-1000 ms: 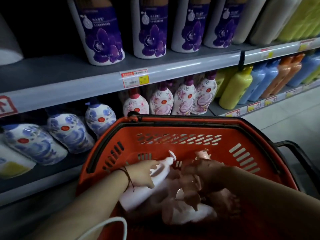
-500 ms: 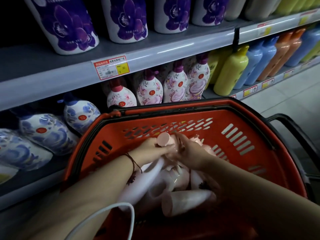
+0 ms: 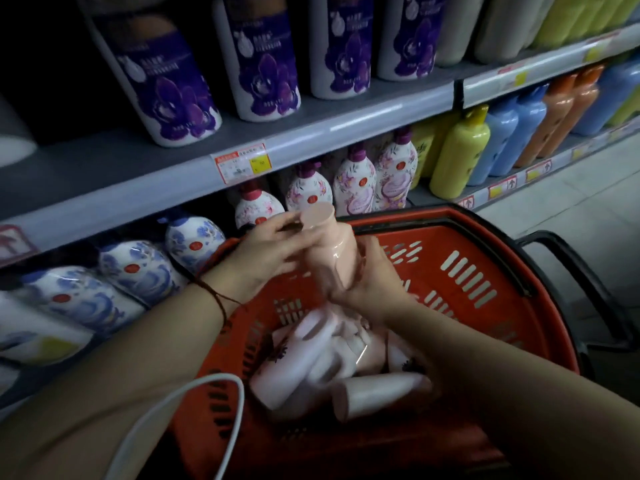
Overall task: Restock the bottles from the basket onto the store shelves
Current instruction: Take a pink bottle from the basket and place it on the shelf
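Observation:
A pink bottle (image 3: 334, 247) is held upright above the red basket (image 3: 478, 271), its flat cap end up. My left hand (image 3: 273, 254) grips it near the top and my right hand (image 3: 370, 282) grips its lower body. Several more pale pink bottles (image 3: 311, 362) lie jumbled in the basket's bottom. The held bottle is level with the lower shelf's front, just before the floral pump bottles (image 3: 353, 181).
The upper shelf (image 3: 311, 129) carries tall purple-flower bottles (image 3: 180, 88). The lower shelf holds blue-patterned bottles (image 3: 131, 271) at left and yellow (image 3: 457, 157), blue and orange bottles at right. A white cable (image 3: 194, 403) loops over my left forearm. The basket's black handle (image 3: 571, 265) sticks out right.
Both hands have lifted one pink bottle up out of the basket's pile; half a second ago they were down among the bottles. The view has tilted up slightly.

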Demonstrator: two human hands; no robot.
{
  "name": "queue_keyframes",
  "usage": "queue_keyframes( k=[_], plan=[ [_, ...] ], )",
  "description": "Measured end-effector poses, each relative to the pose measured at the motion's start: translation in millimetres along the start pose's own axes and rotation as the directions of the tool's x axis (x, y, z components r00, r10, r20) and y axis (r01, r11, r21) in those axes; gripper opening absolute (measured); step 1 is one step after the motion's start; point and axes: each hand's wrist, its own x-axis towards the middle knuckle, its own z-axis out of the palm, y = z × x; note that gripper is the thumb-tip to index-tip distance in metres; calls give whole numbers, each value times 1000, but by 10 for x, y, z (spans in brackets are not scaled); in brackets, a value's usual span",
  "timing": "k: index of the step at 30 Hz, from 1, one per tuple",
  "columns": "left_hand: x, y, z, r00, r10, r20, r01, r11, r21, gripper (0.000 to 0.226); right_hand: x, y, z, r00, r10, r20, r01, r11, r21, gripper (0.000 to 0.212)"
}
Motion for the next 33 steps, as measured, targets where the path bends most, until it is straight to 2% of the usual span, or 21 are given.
queue_keyframes(
  k=[2, 5, 7, 9, 13, 15, 17, 20, 22, 24, 26, 28, 30, 33],
  plan=[
    [-169, 139, -70, 994, 50, 101, -52, 999, 9, 65, 3, -353, -203, 1000, 17, 1, -17, 994, 109, 76],
    [-457, 281, -68, 975, 109, 194, -163, 943, 291, 94, -18, -916, -585, 997, 5, 74, -30, 939, 343, 73],
    [-593, 408, -18, 973, 183, 141, -220, 920, 323, 107, -33, -1269, -844, 984, -56, 172, -41, 857, 514, 52],
    [-740, 684, 85, 957, 287, 36, -287, 927, 241, 112, -80, -1627, -1106, 961, -130, 245, -47, 793, 607, 39],
    [-1021, 1199, 239, 904, 409, -128, -399, 912, 99, 97, -199, -2195, -1445, 939, -243, 243, 30, 762, 647, 37],
    [-1144, 1367, 228, 899, 405, -168, -397, 914, 81, 102, -247, -2388, -1502, 935, -274, 225, 83, 785, 613, 37],
    [-1242, 1500, 166, 905, 387, -178, -382, 922, 65, 104, -289, -2551, -1513, 926, -314, 209, 148, 812, 564, 43],
    [-1359, 1752, 106, 912, 373, -171, -378, 926, 4, 90, -351, -2846, -1543, 915, -373, 154, 236, 803, 547, 52],
    [-1399, 1923, 101, 914, 371, -163, -394, 908, -140, 89, -371, -3022, -1581, 900, -422, 111, 303, 787, 538, 61],
    [-1420, 2113, 65, 907, 376, -189, -419, 850, -319, 85, -354, -3151, -1665, 876, -471, 104, 355, 775, 523, 66],
    [-1510, 2327, 27, 917, 351, -190, -399, 806, -436, 60, -331, -3243, -1771, 856, -496, 144, 339, 750, 568, 60],
    [-1607, 2512, -14, 943, 306, -128, -329, 814, -479, 33, -326, -3321, -1872, 816, -544, 196, 345, 729, 592, 62],
    [-1624, 2655, -74, 954, 291, -74, -287, 811, -510, 39, -314, -3395, -1935, 793, -578, 192, 402, 733, 548, 78],
    [-1604, 2807, -102, 945, 322, -60, -301, 782, -546, 54, -292, -3466, -1943, 788, -608, 95, 517, 738, 434, 96]
  ],
)
